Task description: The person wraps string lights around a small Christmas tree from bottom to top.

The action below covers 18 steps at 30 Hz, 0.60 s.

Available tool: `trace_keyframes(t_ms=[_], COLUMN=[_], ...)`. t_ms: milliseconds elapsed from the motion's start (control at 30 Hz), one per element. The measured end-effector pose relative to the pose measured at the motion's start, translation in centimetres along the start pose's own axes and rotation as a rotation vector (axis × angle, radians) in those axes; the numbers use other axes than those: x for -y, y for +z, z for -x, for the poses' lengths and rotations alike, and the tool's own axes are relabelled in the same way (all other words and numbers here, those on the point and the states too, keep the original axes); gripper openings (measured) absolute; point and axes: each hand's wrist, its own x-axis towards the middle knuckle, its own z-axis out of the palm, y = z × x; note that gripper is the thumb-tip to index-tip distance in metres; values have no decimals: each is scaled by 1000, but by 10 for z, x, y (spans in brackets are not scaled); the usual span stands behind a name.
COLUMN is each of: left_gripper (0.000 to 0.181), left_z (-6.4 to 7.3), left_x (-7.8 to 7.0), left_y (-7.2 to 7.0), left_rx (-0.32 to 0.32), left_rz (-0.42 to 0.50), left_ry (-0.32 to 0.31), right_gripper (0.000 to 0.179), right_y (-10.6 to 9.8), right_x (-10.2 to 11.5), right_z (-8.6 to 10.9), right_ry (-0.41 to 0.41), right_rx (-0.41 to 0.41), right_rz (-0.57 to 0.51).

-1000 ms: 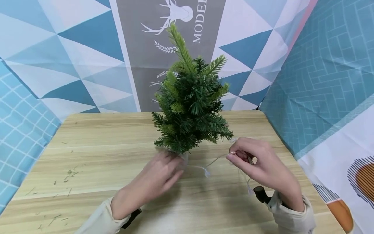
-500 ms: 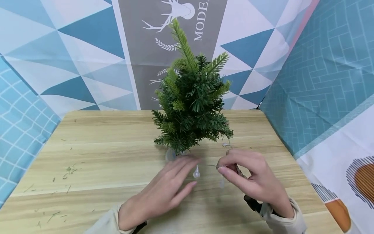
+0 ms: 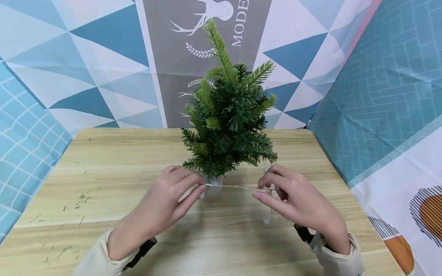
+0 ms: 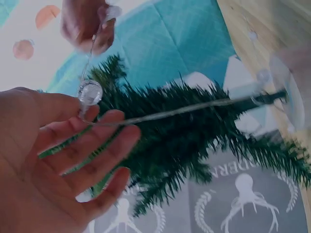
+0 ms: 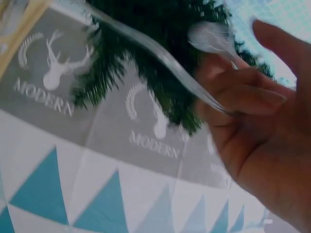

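A small artificial Christmas tree (image 3: 231, 130) stands on a pale round base (image 3: 215, 191). In front of the base a thin clear wire of string lights (image 3: 235, 186) stretches between the two hands. At its left end, my left hand (image 3: 160, 197) pinches the wire between thumb and forefinger, its other fingers loosely spread, with a clear bulb (image 4: 91, 92) right at the pinch. My right hand (image 3: 300, 197) has the wire running into its curled fingers, thumb held apart; a blurred bulb (image 5: 210, 37) sits beside them. Below the right hand dangles another bulb (image 3: 267, 220).
Loose green needles (image 3: 83, 197) lie scattered on the left of the wooden table (image 3: 131, 153). Patterned cloth (image 3: 114, 46) rises behind the table, with more blue cloth (image 3: 386, 88) along the right side.
My left hand has come away from the tree's base, first rightward, then back left, and now pinches the wire. My right hand has shifted slightly left and its thumb has parted from the forefinger.
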Motion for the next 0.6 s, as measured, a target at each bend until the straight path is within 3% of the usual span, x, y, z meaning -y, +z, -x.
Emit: trace_keyframes(t_ms=[133,233,433,567,600], left_gripper=[17,17,30,27,27], left_z=[-1,-2,-4,-6,-6], left_x=[7,9,9,8,8], left_y=[-2,-1,-1,3,4], left_rx=[-41,-66,-173,-212,-218], left_rz=[12,16,-43,-55,-51], left_ry=[25,55,137,165,161], right_gripper=[7,12,28,7,10], right_y=[-12,-21,-29,-21,-18], right_x=[-6,-11,-14,-8,-6], right_z=[5,8,6,1,-1], right_ry=[63,41,-119,-263,-283], right_rx=[117,100,-126,-380,-437], right_rz=[43,55,-6,-86,-84])
